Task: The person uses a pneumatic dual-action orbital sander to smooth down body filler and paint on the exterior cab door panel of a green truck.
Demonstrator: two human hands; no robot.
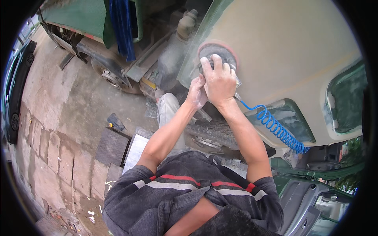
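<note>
My right hand is wrapped over the top of a round air sander with a dark body and a pinkish-red disc edge. The disc lies against a beige, primed vehicle panel near its green left edge. Close beside it, my left hand is closed at the sander's near left side, thumb up, touching the right hand. Pale dust coats the fingers of both hands. From the sander's right side a coiled blue air hose runs down along the panel. The hands hide most of the sander's grip.
Two green recesses break the panel's lower right. A tyre lies below my forearms. At the left stand a green truck and a dark car. A dark textured plate is by the paving; an open vehicle door is lower right.
</note>
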